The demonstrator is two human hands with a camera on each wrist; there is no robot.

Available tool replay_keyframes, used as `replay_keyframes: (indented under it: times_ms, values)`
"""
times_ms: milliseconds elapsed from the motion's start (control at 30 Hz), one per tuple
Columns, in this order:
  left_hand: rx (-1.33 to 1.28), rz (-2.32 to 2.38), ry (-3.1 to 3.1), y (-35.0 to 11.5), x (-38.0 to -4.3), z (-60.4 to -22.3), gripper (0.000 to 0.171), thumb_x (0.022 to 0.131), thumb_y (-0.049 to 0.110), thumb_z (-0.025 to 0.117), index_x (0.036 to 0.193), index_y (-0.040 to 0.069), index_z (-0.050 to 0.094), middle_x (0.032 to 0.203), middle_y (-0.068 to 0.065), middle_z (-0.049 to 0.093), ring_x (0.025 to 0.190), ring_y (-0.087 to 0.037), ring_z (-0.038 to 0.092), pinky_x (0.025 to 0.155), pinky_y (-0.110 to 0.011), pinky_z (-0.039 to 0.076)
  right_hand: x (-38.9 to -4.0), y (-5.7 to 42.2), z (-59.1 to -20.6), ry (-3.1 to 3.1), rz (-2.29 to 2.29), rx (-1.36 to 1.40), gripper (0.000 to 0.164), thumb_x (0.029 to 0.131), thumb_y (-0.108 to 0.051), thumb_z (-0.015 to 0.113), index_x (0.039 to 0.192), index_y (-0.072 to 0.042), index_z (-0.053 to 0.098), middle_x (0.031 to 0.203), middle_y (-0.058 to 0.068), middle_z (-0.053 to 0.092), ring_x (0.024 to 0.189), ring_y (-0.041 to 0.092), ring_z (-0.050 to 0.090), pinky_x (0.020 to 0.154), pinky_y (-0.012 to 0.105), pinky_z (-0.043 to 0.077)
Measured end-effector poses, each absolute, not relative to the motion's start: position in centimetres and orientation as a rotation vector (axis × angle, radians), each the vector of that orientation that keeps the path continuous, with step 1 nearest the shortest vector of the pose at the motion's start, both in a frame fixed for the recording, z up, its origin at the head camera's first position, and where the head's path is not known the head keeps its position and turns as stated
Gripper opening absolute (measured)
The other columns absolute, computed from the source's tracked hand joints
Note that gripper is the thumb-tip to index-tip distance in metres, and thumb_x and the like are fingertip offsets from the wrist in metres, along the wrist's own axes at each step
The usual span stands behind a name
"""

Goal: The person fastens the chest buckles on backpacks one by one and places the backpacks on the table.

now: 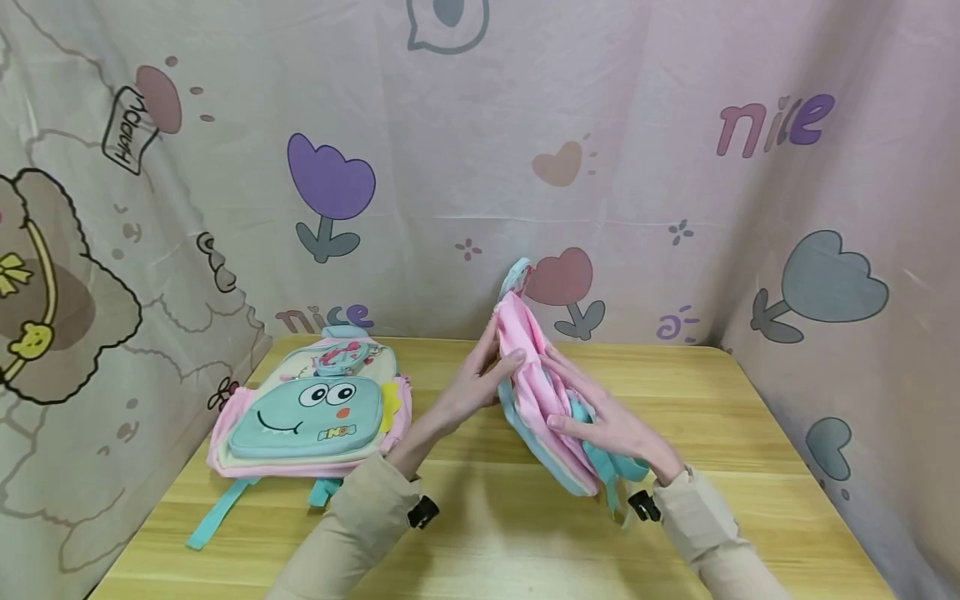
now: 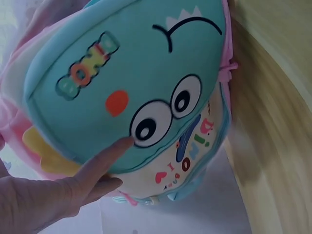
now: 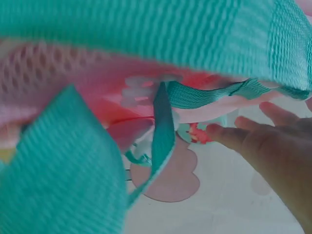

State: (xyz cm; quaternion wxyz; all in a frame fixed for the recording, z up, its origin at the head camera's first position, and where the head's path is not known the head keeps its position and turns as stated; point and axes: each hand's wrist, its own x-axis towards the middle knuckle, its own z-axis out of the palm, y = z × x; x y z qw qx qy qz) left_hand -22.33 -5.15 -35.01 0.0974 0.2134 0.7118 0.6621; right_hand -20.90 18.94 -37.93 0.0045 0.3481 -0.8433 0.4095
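Between both hands a small pink and teal backpack stands on edge, leaning, its lower end at the tabletop. My left hand holds it from the left, the thumb over the pink side. In the left wrist view, fingers lie against the teal front pocket beside a printed cartoon eye. From the right, my right hand grips the pink side and back near the teal straps. Wide teal webbing fills much of the right wrist view, with the right-hand fingers beyond it.
A second backpack, teal-faced with pink sides, lies face up at the table's left, one strap trailing forward. The wooden table meets a printed curtain behind. Black buckles show at both cuffs.
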Motion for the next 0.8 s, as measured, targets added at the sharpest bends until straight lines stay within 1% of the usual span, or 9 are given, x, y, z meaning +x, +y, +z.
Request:
replay_keyframes:
  times_ms: [133, 200, 333, 400, 433, 500, 600, 733, 800]
  values:
    - [0.589, 1.966, 2.067, -5.9, -22.4, -35.5, 0.08, 0.102, 0.031, 0.055, 0.158, 0.05, 0.001, 0.158, -0.02, 0.037, 0.123, -0.036, 0.059, 0.084, -0.056, 0.06, -20.9, 18.7, -38.6, -2.672, 1.327, 1.112, 0.08, 0.094, -0.026, 0.071, 0.161, -0.02, 0.026, 0.17, 0.008, 0.021, 0.155, 0.042, 0.016, 0.12, 0.068, 0.022]
    - [0.533, 1.974, 2.046, -6.2, -22.5, -35.9, 0.083, 0.101, 0.031, 0.057, 0.159, 0.049, 0.0, 0.153, -0.023, 0.043, 0.115, -0.033, 0.064, 0.082, -0.055, 0.061, -20.9, 18.7, -39.1, -2.689, 1.355, 1.102, 0.081, 0.094, -0.027, 0.072, 0.16, -0.02, 0.027, 0.169, 0.005, 0.023, 0.156, 0.04, 0.016, 0.12, 0.067, 0.022]
    - [0.407, 1.995, 1.994, -6.7, -22.7, -37.1, 0.093, 0.098, 0.032, 0.062, 0.162, 0.036, -0.007, 0.158, -0.026, 0.035, 0.101, -0.027, 0.07, 0.08, -0.053, 0.062, -20.9, 18.8, -40.1, -2.71, 1.346, 1.088, 0.08, 0.092, -0.03, 0.074, 0.159, -0.02, 0.032, 0.169, 0.004, 0.025, 0.156, 0.035, 0.02, 0.121, 0.063, 0.023]
    - [0.363, 2.023, 1.919, -6.9, -22.8, -37.7, 0.097, 0.097, 0.027, 0.065, 0.162, 0.034, -0.007, 0.16, -0.026, 0.031, 0.099, -0.024, 0.071, 0.081, -0.052, 0.062, -20.8, 18.9, -40.5, -2.73, 1.31, 1.064, 0.078, 0.091, -0.033, 0.075, 0.157, -0.021, 0.036, 0.168, 0.003, 0.028, 0.155, 0.032, 0.025, 0.121, 0.061, 0.026]
    - [0.351, 2.039, 1.879, -6.9, -22.9, -38.1, 0.098, 0.096, 0.024, 0.066, 0.162, 0.034, -0.006, 0.161, -0.025, 0.029, 0.099, -0.023, 0.07, 0.082, -0.051, 0.062, -20.8, 19.0, -40.8, -2.738, 1.285, 1.054, 0.077, 0.091, -0.034, 0.075, 0.156, -0.021, 0.038, 0.167, 0.003, 0.029, 0.155, 0.031, 0.026, 0.121, 0.06, 0.027]
    - [0.349, 2.067, 1.793, -7.1, -23.0, -38.9, 0.1, 0.094, 0.016, 0.067, 0.162, 0.034, -0.004, 0.158, -0.027, 0.033, 0.101, -0.024, 0.07, 0.084, -0.05, 0.061, -20.8, 19.3, -41.2, -2.761, 1.251, 1.022, 0.074, 0.09, -0.038, 0.075, 0.155, -0.023, 0.042, 0.166, 0.001, 0.031, 0.154, 0.029, 0.029, 0.121, 0.058, 0.029]
    - [0.345, 2.098, 1.722, -7.2, -23.3, -39.8, 0.101, 0.092, 0.008, 0.066, 0.163, 0.034, 0.0, 0.159, -0.028, 0.032, 0.105, -0.024, 0.068, 0.086, -0.048, 0.061, -20.7, 19.8, -41.8, -2.786, 1.218, 0.974, 0.071, 0.09, -0.041, 0.074, 0.152, -0.025, 0.046, 0.165, 0.0, 0.033, 0.153, 0.029, 0.03, 0.12, 0.058, 0.03]
    - [0.303, 2.107, 1.709, -7.3, -23.7, -40.8, 0.101, 0.09, 0.005, 0.065, 0.163, 0.034, 0.002, 0.158, -0.029, 0.033, 0.103, -0.022, 0.066, 0.083, -0.044, 0.061, -20.5, 20.6, -42.4, -2.777, 1.167, 0.933, 0.07, 0.088, -0.04, 0.077, 0.149, -0.019, 0.05, 0.161, 0.006, 0.042, 0.151, 0.037, 0.033, 0.123, 0.062, 0.022]
    - [0.281, 2.107, 1.711, -7.3, -23.8, -41.3, 0.1, 0.09, 0.004, 0.063, 0.163, 0.034, 0.002, 0.155, -0.03, 0.036, 0.098, -0.02, 0.067, 0.08, -0.04, 0.061, -20.5, 21.0, -42.7, -2.774, 1.12, 0.905, 0.068, 0.087, -0.039, 0.077, 0.146, -0.015, 0.054, 0.157, 0.01, 0.047, 0.148, 0.039, 0.037, 0.122, 0.063, 0.022]
